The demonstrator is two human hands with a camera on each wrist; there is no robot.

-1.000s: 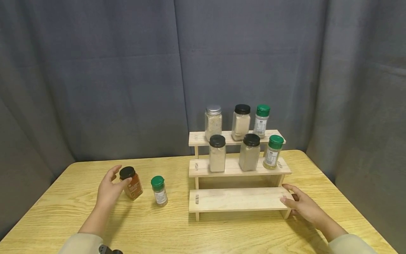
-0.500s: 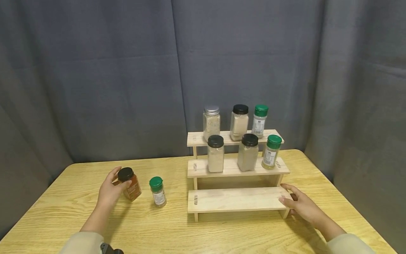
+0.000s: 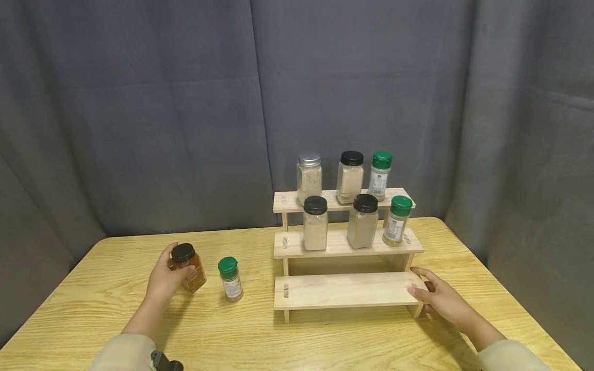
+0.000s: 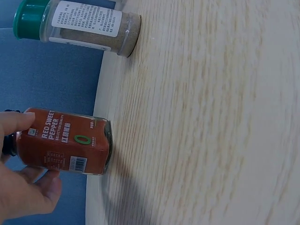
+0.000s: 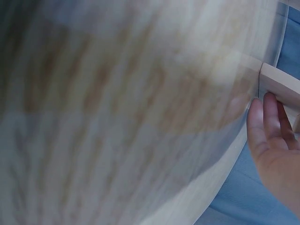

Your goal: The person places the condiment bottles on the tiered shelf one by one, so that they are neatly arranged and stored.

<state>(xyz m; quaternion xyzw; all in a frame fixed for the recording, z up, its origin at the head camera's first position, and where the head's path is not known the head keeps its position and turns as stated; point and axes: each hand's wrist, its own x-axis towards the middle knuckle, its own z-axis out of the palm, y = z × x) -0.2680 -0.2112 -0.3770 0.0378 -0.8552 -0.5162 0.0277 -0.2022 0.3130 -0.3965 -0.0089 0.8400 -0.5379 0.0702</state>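
Note:
My left hand (image 3: pixel 164 278) grips a black-capped spice jar (image 4: pixel 70 145) of red powder, labelled red sweet pepper, at the left of the table. Thumb and fingers lie on opposite sides of its upper part. To its right a green-capped spice bottle (image 3: pixel 231 281) stands upright. At the right, my right hand (image 3: pixel 443 301) holds the end of the bottom step of a pale wooden three-tier rack (image 3: pixel 348 291), thumb on the board and fingers by its side. In the right wrist view the fingers (image 5: pixel 272 117) lie against the rack's wood.
Two black-capped jars (image 3: pixel 315 229) and a green-capped bottle (image 3: pixel 394 226) stand on the middle tier. On the top tier are a silver-capped jar (image 3: pixel 310 180), a black-capped jar (image 3: pixel 350 180) and another green-capped bottle (image 3: pixel 379 180). Grey curtains (image 3: pixel 185 129) hang around the wooden table (image 3: pixel 241 340).
My left thumb and fingers have closed in from around the red jar onto it. The right hand stays at the rack's end. The view has shifted slightly.

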